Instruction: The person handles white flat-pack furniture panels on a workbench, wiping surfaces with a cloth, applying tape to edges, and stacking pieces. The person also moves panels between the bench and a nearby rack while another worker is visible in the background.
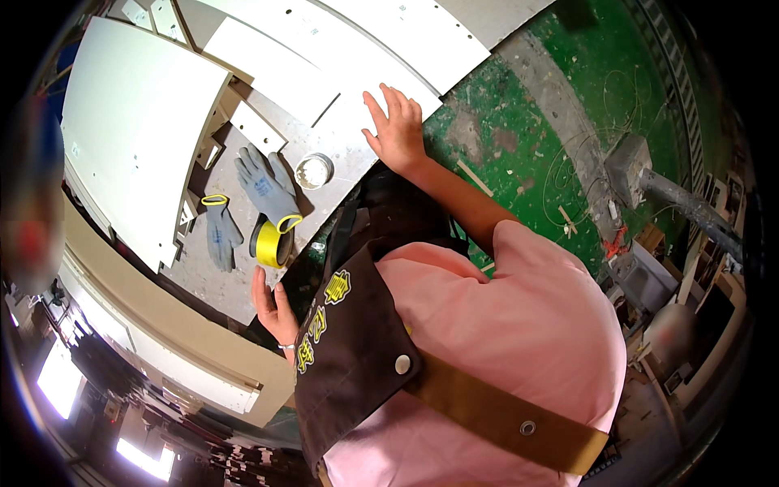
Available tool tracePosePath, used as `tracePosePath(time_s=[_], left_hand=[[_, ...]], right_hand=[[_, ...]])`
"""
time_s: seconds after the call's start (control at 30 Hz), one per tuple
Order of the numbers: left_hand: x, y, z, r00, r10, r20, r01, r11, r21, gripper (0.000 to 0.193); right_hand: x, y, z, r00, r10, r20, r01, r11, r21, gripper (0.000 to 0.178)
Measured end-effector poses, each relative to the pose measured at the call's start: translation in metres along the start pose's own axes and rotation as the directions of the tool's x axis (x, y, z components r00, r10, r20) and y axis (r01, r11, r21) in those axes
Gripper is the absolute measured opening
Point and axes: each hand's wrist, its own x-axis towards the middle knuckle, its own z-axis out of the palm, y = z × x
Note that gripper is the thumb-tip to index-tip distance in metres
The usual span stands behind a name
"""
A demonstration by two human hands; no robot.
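One glove point(266, 188) overlaps yellow roll point(272, 246) beside spread left grip point(278, 314); right grip point(398, 134), spread, over white panel point(349, 69).

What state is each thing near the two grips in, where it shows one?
Left grip: open, empty, near the yellow roll.
Right grip: open, over the white board; contact unclear.
White board: lying flat.
Yellow roll: partly covered by a glove cuff.
Upper gray glove: unworn.
Lower gray glove: unworn.
Round tin: apparently open.
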Motion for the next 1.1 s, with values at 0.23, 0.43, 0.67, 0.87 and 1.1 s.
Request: tracePosePath(time_s=[0.23,0.43,0.67,0.87,1.1], left_hand=[[0.002,-0.002,0.005,0.998,0.007,0.060,-0.008,1.000,0.025,0.040],[0.006,0.000,0.008,0.996,-0.014,0.089,0.012,1.000,0.020,0.039],[0.008,0.001,0.012,0.994,-0.025,0.106,0.028,0.999,-0.028,0.038],[0.011,-0.004,0.008,0.994,-0.030,0.109,0.030,1.000,0.000,0.037],[0.015,-0.007,0.009,0.994,-0.026,0.102,0.026,1.000,0.002,0.036]], right_hand=[[0.001,0.000,-0.001,1.000,-0.005,0.013,0.004,1.000,0.010,0.067],[0.002,0.002,0.000,1.000,-0.002,0.006,0.002,1.000,0.026,0.066],[0.001,0.001,0.000,1.000,-0.013,0.013,0.013,1.000,0.004,0.066],[0.001,-0.001,0.000,0.999,0.001,0.033,-0.001,1.000,-0.003,0.068],[-0.001,0.002,0.004,1.000,-0.007,0.002,0.007,1.000,-0.019,0.068]])
